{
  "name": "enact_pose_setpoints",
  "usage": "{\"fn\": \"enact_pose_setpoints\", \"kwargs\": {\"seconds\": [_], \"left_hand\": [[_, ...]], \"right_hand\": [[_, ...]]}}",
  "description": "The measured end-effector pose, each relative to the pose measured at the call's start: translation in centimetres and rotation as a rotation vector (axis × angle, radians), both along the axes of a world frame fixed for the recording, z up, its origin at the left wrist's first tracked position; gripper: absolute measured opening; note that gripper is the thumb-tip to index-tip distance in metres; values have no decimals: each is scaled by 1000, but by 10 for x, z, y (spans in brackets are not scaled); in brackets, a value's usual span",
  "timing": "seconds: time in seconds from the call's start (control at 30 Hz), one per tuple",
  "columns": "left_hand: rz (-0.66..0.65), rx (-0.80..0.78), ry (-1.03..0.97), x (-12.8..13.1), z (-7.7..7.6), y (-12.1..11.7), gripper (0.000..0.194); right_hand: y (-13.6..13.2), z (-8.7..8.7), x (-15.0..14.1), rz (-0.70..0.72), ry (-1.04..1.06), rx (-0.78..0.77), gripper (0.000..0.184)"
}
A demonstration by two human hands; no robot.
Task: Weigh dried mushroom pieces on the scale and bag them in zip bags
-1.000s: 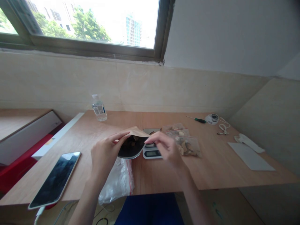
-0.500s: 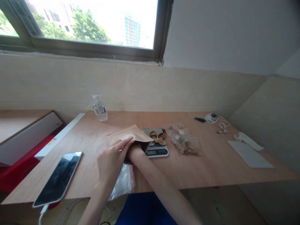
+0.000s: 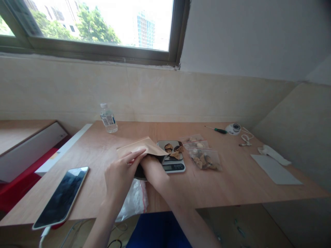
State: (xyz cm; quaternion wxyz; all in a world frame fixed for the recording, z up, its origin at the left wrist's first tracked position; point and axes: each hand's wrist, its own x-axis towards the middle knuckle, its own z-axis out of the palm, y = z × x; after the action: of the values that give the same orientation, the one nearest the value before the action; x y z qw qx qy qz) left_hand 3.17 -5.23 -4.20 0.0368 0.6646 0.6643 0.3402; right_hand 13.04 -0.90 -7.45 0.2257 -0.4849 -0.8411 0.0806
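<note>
My left hand (image 3: 121,172) pinches the upper edge of a brown paper pouch (image 3: 147,145), keeping its dark-lined mouth open toward me. Into that mouth reaches my right hand (image 3: 152,168); the wrist shows, but the fingers are hidden inside. Just right of the pouch is a small kitchen scale (image 3: 178,167), partly covered by it. Several dried brown slices (image 3: 176,155) lie on the scale's plate. Clear zip bags (image 3: 205,160) holding similar pieces rest to the right of the scale. Under my wrists an empty-looking clear plastic bag (image 3: 134,201) hangs at the table's front edge.
A phone (image 3: 62,196) with a white cable lies at the left front. Behind it stands a water bottle (image 3: 109,119). At the back right are a screwdriver (image 3: 219,131) and a white dome camera (image 3: 234,128). A white sheet (image 3: 275,169) lies at the right.
My right forearm has shifted and bent slightly, its hand still inside the pouch. My left hand keeps its pinch on the pouch edge. The whole view has shifted a little.
</note>
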Motion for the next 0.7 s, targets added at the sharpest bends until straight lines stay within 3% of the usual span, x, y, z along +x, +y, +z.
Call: {"fn": "enact_pose_setpoints", "kwargs": {"seconds": [0.1,0.17,0.27,0.33,0.43,0.5,0.63,0.7], "left_hand": [[13,-8,14,-1,3,0,19],[33,-15,14,-1,6,1,19],[45,-19,9,-4,14,7,19],[70,25,30,-8,22,18,21],[143,174,61,-18,32,42,26],[154,253,52,-23,36,57,30],[120,351,-40,-25,32,69,38],[106,413,-76,-21,27,65,42]], "right_hand": [[-17,17,15,29,-60,-111,28],[-28,29,27,92,8,-127,30],[-39,42,50,177,341,-132,29],[-39,43,69,159,622,-167,21],[-22,33,101,19,970,-186,13],[0,18,123,-83,1034,-189,14],[53,-20,152,-298,699,-141,14],[75,-35,156,-311,532,-151,18]]}}
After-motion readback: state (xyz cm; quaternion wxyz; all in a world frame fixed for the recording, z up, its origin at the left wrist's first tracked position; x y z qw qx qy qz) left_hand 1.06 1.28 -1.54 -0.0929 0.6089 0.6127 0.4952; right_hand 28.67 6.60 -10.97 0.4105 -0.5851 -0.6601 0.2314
